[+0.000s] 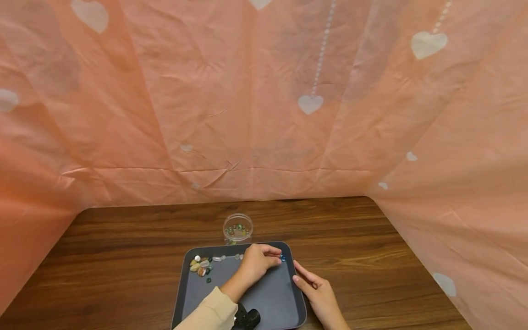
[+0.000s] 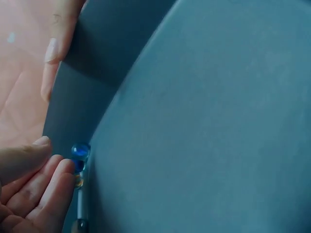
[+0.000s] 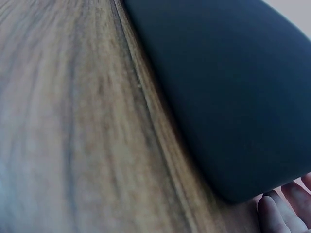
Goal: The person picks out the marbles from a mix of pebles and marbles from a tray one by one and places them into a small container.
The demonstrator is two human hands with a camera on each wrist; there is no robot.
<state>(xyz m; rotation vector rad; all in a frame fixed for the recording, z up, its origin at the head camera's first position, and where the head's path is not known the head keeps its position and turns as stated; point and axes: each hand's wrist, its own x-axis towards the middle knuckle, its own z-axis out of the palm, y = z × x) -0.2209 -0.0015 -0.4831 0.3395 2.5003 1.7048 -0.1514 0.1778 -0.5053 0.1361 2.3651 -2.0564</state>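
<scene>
Head view shows my left hand reaching across the gray tray to its far right corner, where blue beads lie against the rim just beyond my fingertips; this hand is the nearer one, and its grip is loosely curled, not yet closed on a bead. My right hand rests flat and relaxed on the desk at the tray's right edge, holding nothing. A clear dish of beads sits just behind the tray.
</scene>
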